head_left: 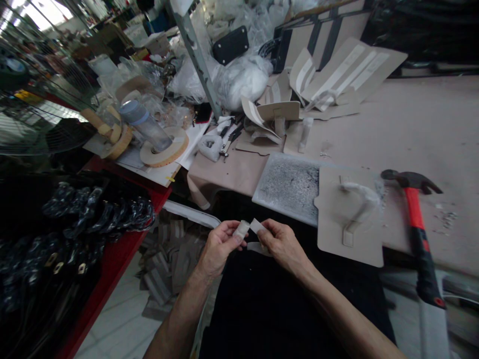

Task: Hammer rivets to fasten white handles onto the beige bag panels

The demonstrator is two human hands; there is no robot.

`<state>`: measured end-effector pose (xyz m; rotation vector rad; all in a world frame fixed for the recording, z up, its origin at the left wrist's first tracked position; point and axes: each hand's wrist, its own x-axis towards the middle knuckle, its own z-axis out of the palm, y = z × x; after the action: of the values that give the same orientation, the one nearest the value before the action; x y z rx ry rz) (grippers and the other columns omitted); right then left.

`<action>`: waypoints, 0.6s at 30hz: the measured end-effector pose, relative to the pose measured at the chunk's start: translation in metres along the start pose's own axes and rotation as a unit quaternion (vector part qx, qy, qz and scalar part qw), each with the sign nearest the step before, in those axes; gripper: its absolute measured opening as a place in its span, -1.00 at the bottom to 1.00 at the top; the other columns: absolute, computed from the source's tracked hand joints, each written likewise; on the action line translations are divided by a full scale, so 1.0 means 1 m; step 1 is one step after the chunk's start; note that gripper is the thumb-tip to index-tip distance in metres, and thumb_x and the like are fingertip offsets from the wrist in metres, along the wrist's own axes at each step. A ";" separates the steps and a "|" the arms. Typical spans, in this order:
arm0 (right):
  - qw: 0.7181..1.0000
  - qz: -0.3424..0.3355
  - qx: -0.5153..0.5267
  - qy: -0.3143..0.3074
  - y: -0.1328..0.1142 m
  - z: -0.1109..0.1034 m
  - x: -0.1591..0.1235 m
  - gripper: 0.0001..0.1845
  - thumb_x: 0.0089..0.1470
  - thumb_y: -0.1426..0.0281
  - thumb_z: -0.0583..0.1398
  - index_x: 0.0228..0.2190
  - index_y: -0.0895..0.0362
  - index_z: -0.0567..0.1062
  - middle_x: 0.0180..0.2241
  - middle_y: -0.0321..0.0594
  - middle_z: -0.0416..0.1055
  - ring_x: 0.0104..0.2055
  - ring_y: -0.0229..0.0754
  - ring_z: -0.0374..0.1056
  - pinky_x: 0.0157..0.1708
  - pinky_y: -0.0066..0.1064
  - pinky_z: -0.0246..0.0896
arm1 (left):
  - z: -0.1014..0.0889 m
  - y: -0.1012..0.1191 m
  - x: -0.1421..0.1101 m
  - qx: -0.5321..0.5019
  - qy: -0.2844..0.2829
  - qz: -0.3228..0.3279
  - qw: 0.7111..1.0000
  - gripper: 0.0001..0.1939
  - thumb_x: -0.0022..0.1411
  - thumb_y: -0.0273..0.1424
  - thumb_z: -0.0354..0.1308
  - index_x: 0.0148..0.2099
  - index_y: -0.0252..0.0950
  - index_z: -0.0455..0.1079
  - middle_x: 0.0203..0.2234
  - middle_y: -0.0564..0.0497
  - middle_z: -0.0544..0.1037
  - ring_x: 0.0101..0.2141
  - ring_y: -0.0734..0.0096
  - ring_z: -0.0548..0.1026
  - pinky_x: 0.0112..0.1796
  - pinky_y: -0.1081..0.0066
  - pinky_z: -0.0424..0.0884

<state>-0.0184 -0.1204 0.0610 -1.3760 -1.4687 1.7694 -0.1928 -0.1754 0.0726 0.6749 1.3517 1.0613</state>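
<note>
Above my lap, my left hand (220, 244) pinches a small pale, partly translucent piece (242, 229) between thumb and fingers. Close beside it, my right hand (279, 240) grips a small flat white piece (256, 226). The two pieces nearly meet. A pale curved edge (259, 248) shows just below my hands; I cannot make out whether it belongs to what I hold. Right of my hands, a beige panel (329, 219) with a plastic-wrapped handle (361, 207) lies at the bench edge, overlapping a speckled grey plate (288, 184).
A claw hammer (414, 212) with a red and black grip lies at the right. Bent beige panels (348, 75) are piled at the back. Tape rolls (164, 149) and a clear bottle (145, 124) stand left. A red-edged table (123, 271) bears wrapped black handles (97, 207).
</note>
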 end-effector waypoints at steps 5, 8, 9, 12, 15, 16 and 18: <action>1.000 0.011 0.011 -0.015 0.001 0.007 -0.002 -0.78 0.10 0.33 0.09 -0.39 0.17 0.49 -0.60 -0.35 0.29 -0.57 -0.33 0.13 -0.59 -0.49 -0.01 | 0.003 -0.003 0.000 -0.056 -0.003 -0.015 0.998 -0.54 0.02 -0.35 0.39 -0.04 -0.38 0.39 -0.28 -0.10 0.58 -0.40 0.38 0.56 -0.33 0.39 0.46; 1.000 0.003 0.008 -0.016 0.002 0.009 -0.003 -0.78 0.09 0.35 0.08 -0.36 0.17 0.51 -0.57 -0.32 0.36 -0.55 -0.32 0.19 -0.56 -0.49 0.03 | 0.004 -0.003 0.000 -0.066 0.007 -0.020 0.998 -0.51 -0.02 -0.37 0.43 -0.05 -0.39 0.40 -0.29 -0.09 0.58 -0.41 0.40 0.56 -0.31 0.38 0.47; 1.000 0.001 0.008 -0.017 0.002 0.010 -0.003 -0.77 0.09 0.36 0.08 -0.35 0.17 0.52 -0.57 -0.32 0.37 -0.55 -0.31 0.20 -0.56 -0.49 0.03 | 0.004 -0.003 0.000 -0.068 0.013 -0.019 0.997 -0.50 -0.03 -0.37 0.43 -0.04 -0.39 0.41 -0.30 -0.09 0.58 -0.41 0.40 0.56 -0.30 0.38 0.47; 1.000 0.002 0.014 -0.017 0.002 0.010 -0.004 -0.75 0.08 0.37 0.08 -0.31 0.18 0.53 -0.55 -0.30 0.40 -0.55 -0.31 0.22 -0.56 -0.49 0.04 | 0.004 -0.004 0.000 -0.073 0.030 -0.019 0.997 -0.48 -0.05 -0.39 0.44 -0.03 -0.40 0.42 -0.33 -0.08 0.59 -0.40 0.40 0.55 -0.28 0.39 0.47; 1.000 0.003 0.020 -0.020 0.002 0.010 -0.004 -0.75 0.07 0.38 0.08 -0.30 0.18 0.54 -0.52 -0.29 0.42 -0.54 -0.31 0.23 -0.54 -0.49 0.07 | 0.004 -0.006 0.001 -0.074 0.036 -0.023 0.996 -0.47 -0.08 -0.41 0.45 -0.03 -0.41 0.43 -0.32 -0.08 0.59 -0.41 0.41 0.54 -0.29 0.39 0.47; 1.000 0.003 0.022 -0.022 0.002 0.011 -0.004 -0.75 0.06 0.39 0.08 -0.30 0.18 0.54 -0.52 -0.29 0.42 -0.54 -0.31 0.22 -0.53 -0.49 0.08 | 0.004 -0.006 0.002 -0.075 0.036 -0.023 0.996 -0.46 -0.09 -0.42 0.45 -0.03 -0.41 0.44 -0.31 -0.08 0.60 -0.41 0.42 0.54 -0.29 0.39 0.47; 0.999 0.005 0.024 -0.024 0.001 0.012 -0.005 -0.74 0.05 0.41 0.07 -0.31 0.18 0.53 -0.53 -0.30 0.40 -0.55 -0.32 0.20 -0.54 -0.49 0.07 | 0.003 -0.008 0.003 -0.078 0.036 -0.021 0.996 -0.46 -0.11 -0.43 0.47 -0.03 -0.40 0.46 -0.29 -0.09 0.61 -0.39 0.41 0.54 -0.28 0.40 0.47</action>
<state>-0.0265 -0.1299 0.0610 -1.3273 -1.4373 1.8446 -0.1880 -0.1755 0.0645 0.4956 1.3243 1.1538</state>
